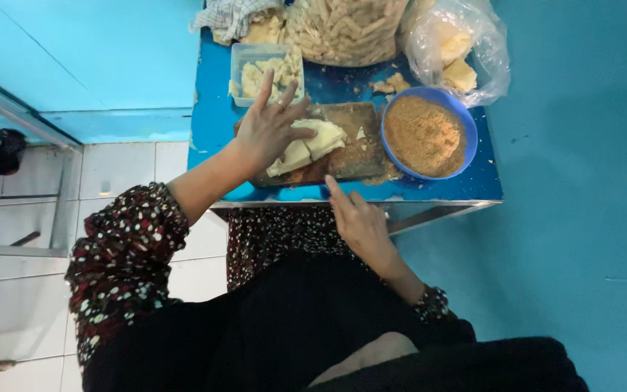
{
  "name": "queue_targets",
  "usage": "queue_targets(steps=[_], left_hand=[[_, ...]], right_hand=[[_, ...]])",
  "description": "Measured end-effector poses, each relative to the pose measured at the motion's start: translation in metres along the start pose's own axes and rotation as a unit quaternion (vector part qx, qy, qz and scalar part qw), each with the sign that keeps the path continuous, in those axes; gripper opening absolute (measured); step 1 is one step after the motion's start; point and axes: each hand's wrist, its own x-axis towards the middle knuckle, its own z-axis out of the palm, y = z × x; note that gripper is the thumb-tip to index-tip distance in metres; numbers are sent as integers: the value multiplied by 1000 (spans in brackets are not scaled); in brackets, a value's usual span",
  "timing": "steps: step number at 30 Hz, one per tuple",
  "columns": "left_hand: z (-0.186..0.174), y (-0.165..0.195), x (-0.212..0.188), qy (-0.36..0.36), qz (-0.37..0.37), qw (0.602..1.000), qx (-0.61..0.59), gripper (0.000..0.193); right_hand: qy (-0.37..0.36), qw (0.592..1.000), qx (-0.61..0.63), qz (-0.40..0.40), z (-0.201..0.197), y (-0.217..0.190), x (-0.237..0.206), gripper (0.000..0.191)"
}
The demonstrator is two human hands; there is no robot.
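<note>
A pale, cream-coloured piece of dough (306, 147) lay on a dark wooden board (350, 141) near the middle of the small blue desk (215, 123). The dough was soft-looking and folded into a rough slab, with brown crumbs scattered on the board around it.

The left hand (270, 127) rested on the dough's left end with its fingers spread wide and fanned upward, the palm pressing down rather than gripping; it was open and held nothing closed inside it. The right hand (357, 218) sat at the near edge of the desk, just below the board, fingers loosely extended and together, the index finger pointing up toward the board. It held nothing, and whether its fingertip touched the board could not be told.

Just right of the board stood a blue bowl (424, 135) filled with brown crumbs. Behind the board was a clear plastic tub (259, 69) with pale dough lumps, beside it a large heap of pale finger-shaped pieces (346, 29), and at the far right a clear plastic bag (459, 47) holding yellowish blocks. A checked cloth (230, 16) lay at the far left corner.

The walls were bright turquoise, and the floor (117, 170) was white tile. The person wore a dark, dotted floral sleeve (121, 254).
</note>
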Motion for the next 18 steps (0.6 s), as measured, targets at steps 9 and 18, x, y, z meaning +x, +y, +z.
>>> queue_targets(steps=[9, 18], left_hand=[[22, -10, 13, -21, -19, 990, -139, 84], [58, 29, -61, 136, -289, 889, -329, 57]], right_hand=[[-82, 973, 184, 109, -65, 37, -52, 44], [219, 881, -180, 380, -141, 126, -143, 34]])
